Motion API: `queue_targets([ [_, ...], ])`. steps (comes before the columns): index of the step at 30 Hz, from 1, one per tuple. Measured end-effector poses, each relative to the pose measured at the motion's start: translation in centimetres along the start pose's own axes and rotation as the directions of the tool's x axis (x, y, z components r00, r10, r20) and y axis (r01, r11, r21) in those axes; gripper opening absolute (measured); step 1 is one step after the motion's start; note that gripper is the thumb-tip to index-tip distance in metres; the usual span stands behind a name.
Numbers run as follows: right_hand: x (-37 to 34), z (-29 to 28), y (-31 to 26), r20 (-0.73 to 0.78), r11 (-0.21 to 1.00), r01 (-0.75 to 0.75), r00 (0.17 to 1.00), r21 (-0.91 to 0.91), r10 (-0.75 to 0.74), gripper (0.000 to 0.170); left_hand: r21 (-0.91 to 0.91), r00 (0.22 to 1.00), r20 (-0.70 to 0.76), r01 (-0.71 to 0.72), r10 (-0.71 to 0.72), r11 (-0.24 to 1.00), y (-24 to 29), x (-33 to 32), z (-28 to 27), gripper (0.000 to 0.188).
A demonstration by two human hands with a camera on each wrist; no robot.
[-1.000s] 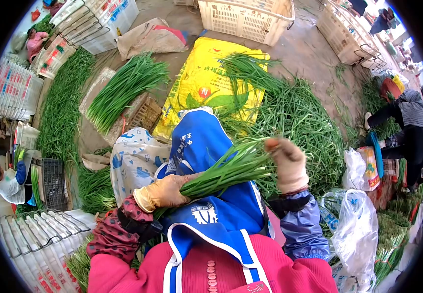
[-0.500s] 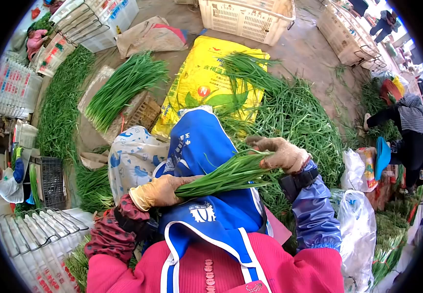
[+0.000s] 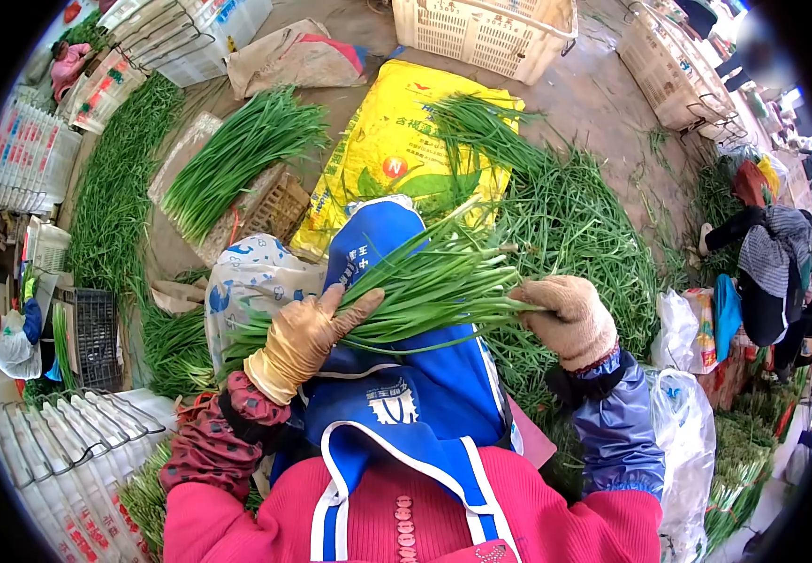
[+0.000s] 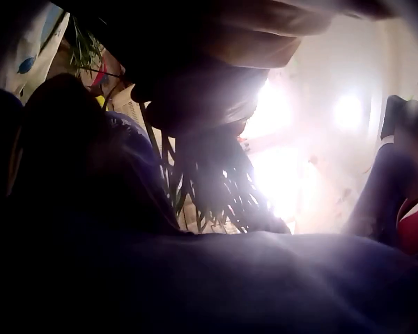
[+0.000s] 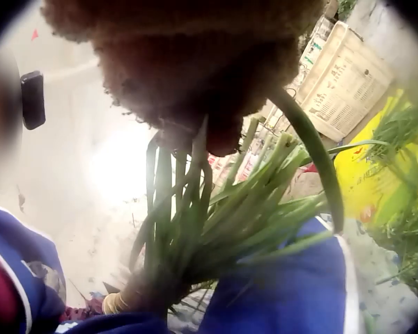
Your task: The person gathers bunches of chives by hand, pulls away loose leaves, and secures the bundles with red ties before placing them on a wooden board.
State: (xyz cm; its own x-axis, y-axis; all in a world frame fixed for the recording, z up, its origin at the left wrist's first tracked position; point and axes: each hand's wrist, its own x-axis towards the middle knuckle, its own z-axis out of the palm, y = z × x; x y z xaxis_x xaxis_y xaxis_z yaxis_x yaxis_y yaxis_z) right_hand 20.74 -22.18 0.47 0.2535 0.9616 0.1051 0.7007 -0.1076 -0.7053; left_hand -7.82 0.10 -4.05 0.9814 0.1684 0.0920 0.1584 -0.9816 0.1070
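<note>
A loose bunch of long green stalks [image 3: 434, 286] lies across the blue apron over the lap, its pale ends fanned toward the right. My gloved left hand [image 3: 301, 342] grips the bunch on its left side, thumb and forefinger spread over the stalks. At the pale ends, my gloved right hand [image 3: 570, 319] pinches a few stalks between curled fingers. The right wrist view shows the right glove [image 5: 188, 69] above the stalks [image 5: 216, 216], with several strands running up to its fingertips. In the left wrist view the hand [image 4: 209, 83] is dark, with leaves [image 4: 216, 181] hanging below it.
Loose greens [image 3: 575, 235] are heaped at the right beside a yellow sack [image 3: 396, 141]. A neat bundle [image 3: 242, 159] rests on a block and crate at the left. Plastic crates [image 3: 485, 38] stand at the back; a plastic bag [image 3: 682, 432] lies near the right elbow. Other people are at both sides.
The bunch has fanned out and shifted up, with more leaf showing left of the left hand. The left thumb and forefinger have spread. My right hand has moved slightly right and its fingers have curled.
</note>
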Motion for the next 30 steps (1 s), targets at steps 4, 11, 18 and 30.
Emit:
queue_targets([
  [4, -1.5, 0.0, 1.9, -0.019, 0.988, -0.123, 0.992, -0.098, 0.121, 0.022, 0.053, 0.998, -0.029, -0.046, 0.047, 0.998, 0.3, -0.4, 1.0, 0.072],
  [11, -6.3, -1.9, 13.2, -0.480, 0.530, -0.844, 0.502, -0.086, 0.720, 0.033, 0.081, 0.999, 0.000, -0.045, 0.045, 0.996, 0.5, -2.3, 1.4, 0.071],
  [18, 0.4, 3.5, 1.0, -0.092, 0.806, -0.574, 0.819, -0.143, 0.566, 0.041, 0.100, 0.998, 0.042, -0.056, 0.052, 0.993, 0.9, -2.0, 1.8, 0.067],
  [30, 3.4, 6.6, 4.5, -0.173, 0.448, -0.811, 0.537, -0.376, 0.826, 0.026, 0.136, 0.996, 0.087, -0.042, 0.030, 0.990, 2.0, -3.0, 1.8, 0.066],
])
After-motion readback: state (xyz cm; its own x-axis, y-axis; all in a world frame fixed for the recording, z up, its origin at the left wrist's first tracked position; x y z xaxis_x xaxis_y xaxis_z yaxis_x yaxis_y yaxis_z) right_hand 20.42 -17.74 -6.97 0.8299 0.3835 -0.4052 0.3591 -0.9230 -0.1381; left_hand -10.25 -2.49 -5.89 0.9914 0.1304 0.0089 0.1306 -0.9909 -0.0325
